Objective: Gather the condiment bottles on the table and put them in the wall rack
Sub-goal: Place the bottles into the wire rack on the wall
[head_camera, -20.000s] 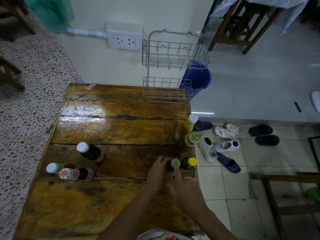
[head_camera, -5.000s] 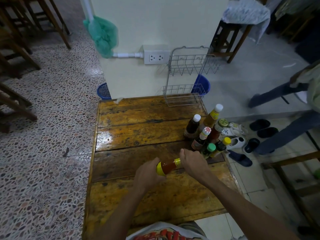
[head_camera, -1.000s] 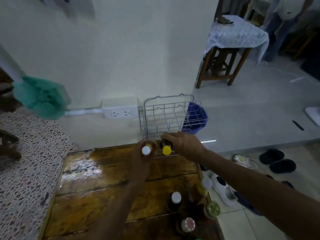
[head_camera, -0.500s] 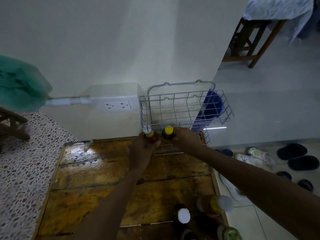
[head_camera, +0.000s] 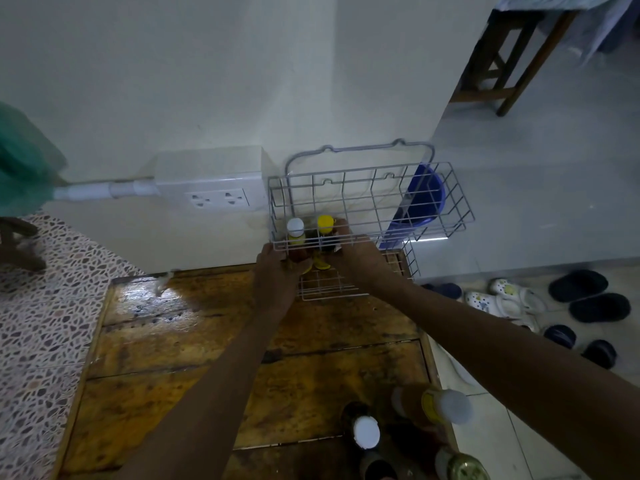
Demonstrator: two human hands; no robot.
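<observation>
A white wire wall rack (head_camera: 433, 202) hangs on the wall above the far end of the wooden table (head_camera: 173, 358). My left hand (head_camera: 277, 275) grips a white-capped bottle (head_camera: 295, 232) at the left end of the rack. Beside it my right hand (head_camera: 356, 254) grips a yellow-capped bottle (head_camera: 325, 226). Both bottles stand upright behind the front wires of the rack's upper tier; their bases are hidden by my fingers. Several more bottles stand at the table's near right corner, among them a dark white-capped one (head_camera: 363, 431) and an amber one (head_camera: 433, 405).
A white double socket box (head_camera: 214, 188) sits on the wall left of the rack. A blue bucket (head_camera: 422, 202) stands on the floor behind the rack. Sandals and shoes (head_camera: 512, 303) lie right of the table. A wooden stool (head_camera: 509, 57) stands at the far right.
Both hands have lifted the two bottles from in front of the rack's lower tier up into the left end of the upper tier. The camera has leaned closer.
</observation>
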